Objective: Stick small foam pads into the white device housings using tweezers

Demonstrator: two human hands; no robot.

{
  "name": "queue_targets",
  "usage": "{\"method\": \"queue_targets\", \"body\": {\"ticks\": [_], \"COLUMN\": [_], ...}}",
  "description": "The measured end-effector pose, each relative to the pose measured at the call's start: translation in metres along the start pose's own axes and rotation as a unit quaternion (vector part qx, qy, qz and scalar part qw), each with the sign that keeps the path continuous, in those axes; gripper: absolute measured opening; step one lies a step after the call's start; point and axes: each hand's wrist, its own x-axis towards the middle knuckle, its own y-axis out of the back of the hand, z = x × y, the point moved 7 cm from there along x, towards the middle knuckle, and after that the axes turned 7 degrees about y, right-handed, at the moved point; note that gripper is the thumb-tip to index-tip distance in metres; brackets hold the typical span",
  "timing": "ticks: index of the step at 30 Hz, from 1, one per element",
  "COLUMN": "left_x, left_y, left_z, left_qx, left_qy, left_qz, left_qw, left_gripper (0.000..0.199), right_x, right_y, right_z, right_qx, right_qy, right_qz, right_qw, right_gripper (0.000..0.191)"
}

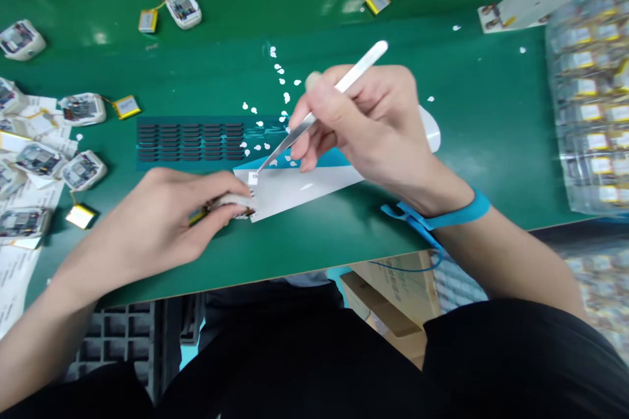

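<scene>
A green bench mat (pixel 472 144) runs across the frame, flecked with white dots (pixel 281 80) at centre; black strips (pixel 189 142) form tidy rows on a teal sheet (pixel 240 137) at centre left, white tweezers (pixel 361 69) sit upper right of centre, and a bright blue wrist strap (pixel 442 215) shows lower right

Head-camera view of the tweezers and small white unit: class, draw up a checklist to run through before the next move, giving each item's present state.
1. White-handled tweezers firmly held in the right hand: ok.
2. Small white unit gripped in the left hand: ok.
3. Tweezer tips at the small white label on the white sheet: ok.
4. Label actually gripped by the tips: cannot tell.
5. Blue wrist strap on the right wrist: ok.
6. Strap's cord connected to ground: cannot tell.
</scene>
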Motion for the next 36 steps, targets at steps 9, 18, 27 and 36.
{"method": "queue_targets", "body": {"ticks": [9, 18, 27, 36], "left_x": [0.005, 0.002, -0.001, -0.002], "left_y": [-0.021, -0.024, -0.025, -0.023], "left_z": [-0.005, -0.001, 0.000, 0.002], "left_qx": [-0.306, -0.354, -0.348, -0.296], "left_qy": [0.056, 0.062, 0.063, 0.079], "left_qz": [-0.016, -0.007, -0.011, -0.015], "left_qw": [0.950, 0.933, 0.935, 0.952], "left_gripper": [0.036, 0.040, 0.038, 0.035], "right_x": [-0.011, -0.012, -0.014, -0.013], "right_y": [-0.014, -0.013, -0.014, -0.013], "right_z": [-0.010, -0.011, -0.010, -0.013], "right_qx": [-0.013, -0.060, -0.059, -0.085], "right_qy": [0.040, 0.041, 0.031, 0.051], "right_qz": [-0.017, 0.008, 0.006, 0.008], "right_qw": [0.999, 0.997, 0.998, 0.995], "right_gripper": [0.032, 0.038, 0.038, 0.036]}}
